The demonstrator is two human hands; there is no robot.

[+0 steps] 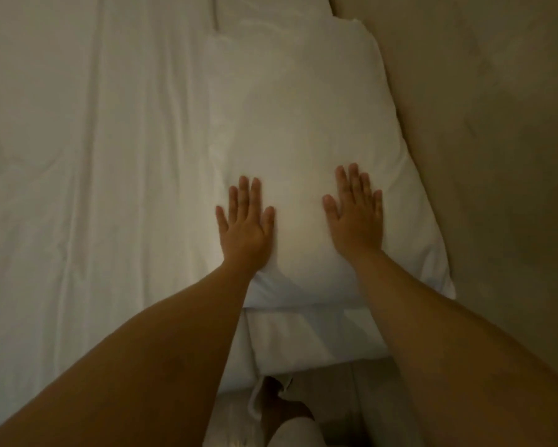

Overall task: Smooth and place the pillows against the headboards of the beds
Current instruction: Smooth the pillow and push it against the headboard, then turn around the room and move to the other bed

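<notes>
A plump white pillow lies on the bed, its right long edge against the beige padded headboard. My left hand rests flat on the pillow's near left part, fingers spread, palm down. My right hand lies flat on the near right part in the same way. Neither hand grips anything. Beyond the pillow's far end, a second white pillow shows at the top edge, mostly out of frame.
A white duvet with long creases covers the bed to the left of the pillow. The mattress edge runs below my hands. My feet and the floor show dimly at the bottom centre.
</notes>
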